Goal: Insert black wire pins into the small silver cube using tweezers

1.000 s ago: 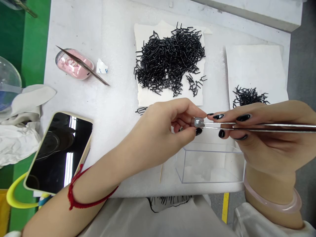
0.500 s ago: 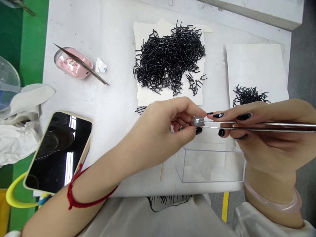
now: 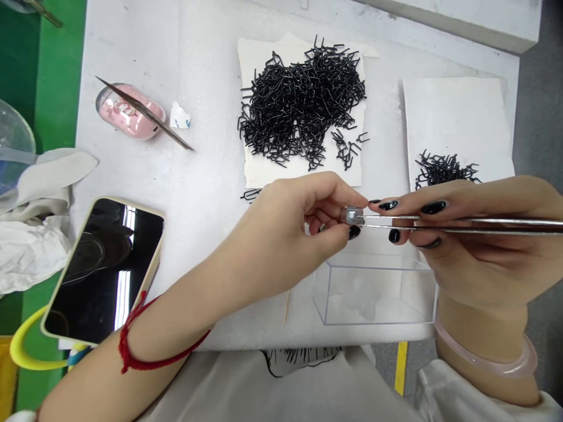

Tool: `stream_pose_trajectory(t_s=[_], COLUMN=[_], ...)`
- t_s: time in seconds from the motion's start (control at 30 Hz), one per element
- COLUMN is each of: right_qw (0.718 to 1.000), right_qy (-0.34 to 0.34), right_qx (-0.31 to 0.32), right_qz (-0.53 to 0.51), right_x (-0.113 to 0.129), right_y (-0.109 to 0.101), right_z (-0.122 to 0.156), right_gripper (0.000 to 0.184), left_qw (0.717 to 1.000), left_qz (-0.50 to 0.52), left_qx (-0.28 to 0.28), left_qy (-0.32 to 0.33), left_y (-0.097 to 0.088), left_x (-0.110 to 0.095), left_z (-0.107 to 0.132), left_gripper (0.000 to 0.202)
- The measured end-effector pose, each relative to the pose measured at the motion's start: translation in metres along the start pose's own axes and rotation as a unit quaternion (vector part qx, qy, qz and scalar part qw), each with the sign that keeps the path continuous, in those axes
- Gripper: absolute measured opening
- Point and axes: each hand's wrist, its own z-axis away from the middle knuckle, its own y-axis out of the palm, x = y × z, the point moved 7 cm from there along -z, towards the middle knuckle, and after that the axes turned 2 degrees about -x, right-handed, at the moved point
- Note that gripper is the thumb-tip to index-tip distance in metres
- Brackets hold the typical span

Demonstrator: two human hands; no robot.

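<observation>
Small clear part (image 3: 353, 215) is mid-scene over tabletop (image 3: 211, 176), pinched btwn thumb & fingers of L hand (image 3: 297, 225); R hand (image 3: 479, 252) pinches tweezers (image 3: 497, 222), tips at part's R end. Clear box (image 3: 365, 298) nearer; black pin pile (image 3: 303, 102) far L.

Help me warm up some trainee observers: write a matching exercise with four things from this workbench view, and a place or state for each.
Things
1. Small clear piece
2. Silver tweezers
3. Phone
4. Larger black pile

Places or states
A. Dark screen facing up
B. Held in the right hand
C. On a rough-edged white sheet
D. Pinched in the left hand

Right pairs: 1-D, 2-B, 3-A, 4-C
</observation>
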Motion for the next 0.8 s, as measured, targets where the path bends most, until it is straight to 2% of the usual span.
stream_pose_trajectory(t_s=[0.2,0.33,0.47,0.6,0.8], right_qw=[1.000,0.999,0.999,0.999,0.999], right_qy=[0.001,-0.033,0.023,-0.050,-0.049], right_qx=[-0.006,-0.014,-0.010,0.008,0.010], right_qz=[0.014,0.006,0.022,0.005,0.001], right_x=[-0.0034,0.0027,-0.0030,0.0017,-0.0012], right_y=[-0.0004,-0.0006,-0.0019,-0.0012,-0.0008], right_z=[0.0010,0.0007,-0.0009,-0.0021,-0.0012], right_gripper=[0.034,0.033,0.036,0.034,0.037], left_qw=[1.000,1.000,1.000,1.000,1.000], left_qz=[-0.001,-0.008,-0.009,-0.010,-0.007], left_qx=[-0.001,0.000,0.002,-0.004,-0.003], left_qy=[-0.008,-0.002,0.006,-0.001,0.000], left_y=[0.0006,0.0004,0.0002,-0.0013,-0.0005], left_x=[0.0015,0.0013,0.0013,0.0013,0.0010], left_z=[0.0008,0.0004,0.0020,0.0020,0.0000], left_gripper=[0.018,0.018,0.017,0.017,0.019])
